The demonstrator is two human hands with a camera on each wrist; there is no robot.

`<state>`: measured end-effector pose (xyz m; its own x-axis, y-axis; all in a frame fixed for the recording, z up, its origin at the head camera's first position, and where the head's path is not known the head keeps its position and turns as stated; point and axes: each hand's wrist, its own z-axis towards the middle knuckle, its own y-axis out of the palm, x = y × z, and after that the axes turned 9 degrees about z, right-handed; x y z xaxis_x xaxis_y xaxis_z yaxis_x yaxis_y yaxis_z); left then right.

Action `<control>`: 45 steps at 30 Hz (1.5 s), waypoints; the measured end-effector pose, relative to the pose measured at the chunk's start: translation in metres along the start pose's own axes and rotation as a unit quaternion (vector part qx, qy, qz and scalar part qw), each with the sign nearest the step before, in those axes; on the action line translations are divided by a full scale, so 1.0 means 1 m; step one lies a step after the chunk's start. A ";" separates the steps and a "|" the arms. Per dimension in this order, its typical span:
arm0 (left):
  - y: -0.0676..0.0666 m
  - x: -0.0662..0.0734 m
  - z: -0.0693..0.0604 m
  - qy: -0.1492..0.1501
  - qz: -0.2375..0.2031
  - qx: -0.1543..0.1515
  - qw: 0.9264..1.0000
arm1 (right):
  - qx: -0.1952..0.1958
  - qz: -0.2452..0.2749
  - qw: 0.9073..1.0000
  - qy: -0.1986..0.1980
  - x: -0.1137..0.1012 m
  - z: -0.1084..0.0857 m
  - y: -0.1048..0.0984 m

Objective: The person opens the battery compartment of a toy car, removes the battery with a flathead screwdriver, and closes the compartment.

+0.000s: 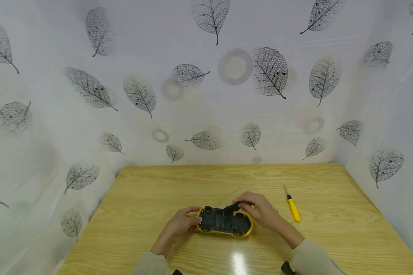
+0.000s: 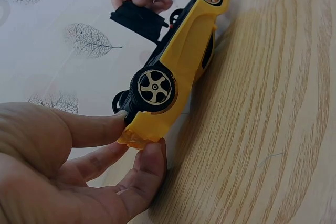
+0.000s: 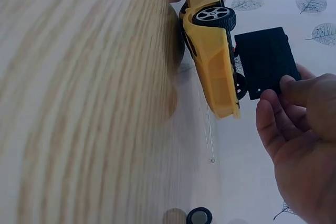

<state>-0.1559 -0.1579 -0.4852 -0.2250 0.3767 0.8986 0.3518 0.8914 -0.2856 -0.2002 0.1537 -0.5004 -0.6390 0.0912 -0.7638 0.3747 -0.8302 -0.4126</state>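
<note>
A yellow toy car (image 1: 223, 222) is upside down over the table, its black underside and wheels facing up. My left hand (image 1: 183, 221) grips one end of it; in the left wrist view the thumb lies on the black underside and fingers hold the yellow body (image 2: 181, 51). My right hand (image 1: 259, 208) pinches a flat black battery cover (image 3: 265, 61) by its edge. That cover stands tilted at the car's underside, above an open recess (image 1: 223, 220). Whether it still touches the car I cannot tell. A thin wire antenna (image 3: 210, 135) sticks out from the car.
A screwdriver (image 1: 293, 208) with a yellow handle lies on the wooden table (image 1: 151, 191), right of my right hand. A small round black object (image 3: 199, 216) shows in the right wrist view. Leaf-patterned white cloth (image 1: 223, 110) hangs behind and at both sides.
</note>
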 end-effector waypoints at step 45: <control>0.000 -0.001 0.000 -0.003 -0.006 -0.002 1.000 | -0.113 0.165 0.957 0.210 0.016 0.039 0.008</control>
<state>-0.1560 -0.1580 -0.4859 -0.2342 0.3675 0.9001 0.3528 0.8948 -0.2736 -0.2336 0.1270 -0.4965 -0.1515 0.0962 -0.9838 0.6756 -0.7165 -0.1741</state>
